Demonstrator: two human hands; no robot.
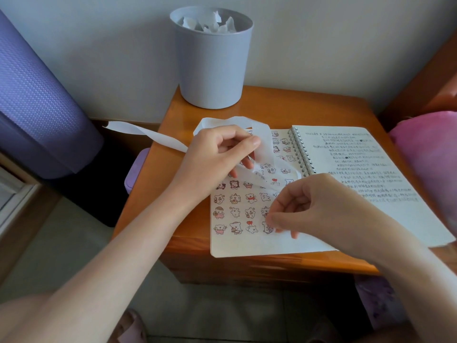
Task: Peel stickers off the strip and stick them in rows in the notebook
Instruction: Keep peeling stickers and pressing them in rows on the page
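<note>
An open spiral notebook (249,246) lies on the wooden bedside table (311,105). Its left page carries rows of small cartoon bear stickers (235,198); the right page is handwritten. My left hand (217,157) pinches the long white sticker strip (264,142) above the left page; the strip loops up and trails off to the left past the table edge. My right hand (309,206) hovers low over the page's lower right, its fingertips pinched on a small sticker (268,227) at the end of the bottom row.
A grey bin (210,63) with crumpled white backing paper stands at the table's back edge. A purple rolled mat (37,100) leans at the left, a purple box (134,169) sits beside the table, and pink bedding (427,154) lies at the right.
</note>
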